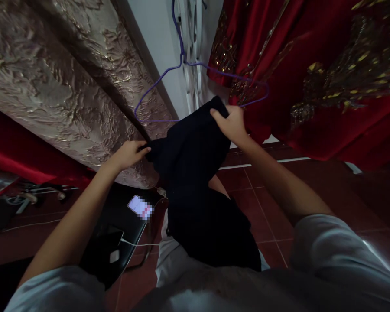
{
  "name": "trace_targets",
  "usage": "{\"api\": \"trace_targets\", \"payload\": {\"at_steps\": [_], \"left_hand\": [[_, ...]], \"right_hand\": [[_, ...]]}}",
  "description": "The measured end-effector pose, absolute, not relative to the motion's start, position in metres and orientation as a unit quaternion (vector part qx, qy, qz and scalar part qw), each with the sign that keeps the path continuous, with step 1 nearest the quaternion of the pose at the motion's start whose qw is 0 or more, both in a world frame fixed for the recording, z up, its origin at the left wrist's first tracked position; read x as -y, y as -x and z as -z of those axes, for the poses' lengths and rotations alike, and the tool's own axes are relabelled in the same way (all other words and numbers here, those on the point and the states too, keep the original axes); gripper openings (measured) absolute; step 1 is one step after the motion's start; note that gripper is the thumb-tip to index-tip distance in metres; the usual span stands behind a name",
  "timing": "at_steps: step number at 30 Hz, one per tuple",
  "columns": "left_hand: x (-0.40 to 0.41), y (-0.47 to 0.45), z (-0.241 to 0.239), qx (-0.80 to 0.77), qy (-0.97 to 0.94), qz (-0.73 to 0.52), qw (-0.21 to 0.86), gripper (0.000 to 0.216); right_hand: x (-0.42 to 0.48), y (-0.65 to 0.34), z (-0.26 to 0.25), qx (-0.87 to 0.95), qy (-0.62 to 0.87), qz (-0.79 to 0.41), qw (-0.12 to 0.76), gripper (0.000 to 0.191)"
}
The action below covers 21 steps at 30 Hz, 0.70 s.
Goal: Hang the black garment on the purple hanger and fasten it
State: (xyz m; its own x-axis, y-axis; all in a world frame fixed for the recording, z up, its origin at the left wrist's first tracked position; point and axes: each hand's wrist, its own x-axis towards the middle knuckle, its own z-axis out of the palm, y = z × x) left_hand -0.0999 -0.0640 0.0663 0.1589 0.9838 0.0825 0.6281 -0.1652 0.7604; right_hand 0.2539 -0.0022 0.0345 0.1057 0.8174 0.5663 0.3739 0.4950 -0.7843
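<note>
A dark navy garment [195, 160] is stretched between my two hands, its lower part draped down over my lap. Its exact kind does not show. My left hand [131, 152] pinches one upper corner. At the other, higher corner, my right hand [231, 122] grips the fabric with the thumb on top. Just behind the cloth hangs a purple hanger [162, 77]. The garment covers part of the hanger's lower bar, and I cannot tell whether the two touch.
A white lattice rack [192, 52] stands behind the hanger. Textured beige curtains [94, 86] hang at left, red cloth with gold decoration [312, 86] at right. On a black chair seat [130, 253] lie a lit phone [138, 206] and a white cable [139, 245]. The floor [266, 212] is red tile.
</note>
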Motion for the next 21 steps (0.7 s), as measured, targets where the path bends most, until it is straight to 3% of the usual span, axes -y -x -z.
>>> {"api": "trace_targets", "payload": {"at_steps": [2, 5, 9, 12, 14, 15, 18, 19, 21], "left_hand": [[0.062, 0.106, -0.071, -0.580, -0.681, -0.340, 0.290, 0.024], [0.057, 0.102, -0.091, -0.543, -0.700, -0.425, 0.188, 0.022], [0.045, 0.071, -0.120, -0.433, -0.748, -0.483, 0.142, 0.007], [0.034, 0.049, -0.132, -0.375, -0.777, -0.491, 0.118, 0.021], [0.026, 0.045, -0.136, -0.380, -0.774, -0.497, 0.096, 0.023], [0.024, 0.046, -0.138, -0.387, -0.771, -0.497, 0.090, 0.021], [0.018, 0.053, -0.144, -0.411, -0.769, -0.479, 0.105, 0.021], [0.018, 0.054, -0.146, -0.415, -0.767, -0.476, 0.112, 0.023], [0.015, 0.056, -0.149, -0.419, -0.758, -0.486, 0.120, 0.026]], "right_hand": [[0.010, -0.270, -0.045, 0.636, 0.475, -0.156, 0.587, 0.048], [0.019, -0.283, -0.062, 0.635, 0.490, -0.137, 0.582, 0.051], [0.027, -0.285, -0.065, 0.653, 0.482, -0.176, 0.557, 0.052], [0.041, -0.287, -0.059, 0.704, 0.440, -0.203, 0.519, 0.041], [0.052, -0.297, -0.059, 0.720, 0.425, -0.169, 0.522, 0.020], [0.056, -0.304, -0.061, 0.712, 0.430, -0.142, 0.537, 0.019], [0.060, -0.337, -0.078, 0.648, 0.459, -0.075, 0.603, 0.059], [0.058, -0.349, -0.086, 0.639, 0.466, -0.075, 0.608, 0.058], [0.049, -0.372, -0.103, 0.649, 0.478, -0.134, 0.576, 0.037]]}}
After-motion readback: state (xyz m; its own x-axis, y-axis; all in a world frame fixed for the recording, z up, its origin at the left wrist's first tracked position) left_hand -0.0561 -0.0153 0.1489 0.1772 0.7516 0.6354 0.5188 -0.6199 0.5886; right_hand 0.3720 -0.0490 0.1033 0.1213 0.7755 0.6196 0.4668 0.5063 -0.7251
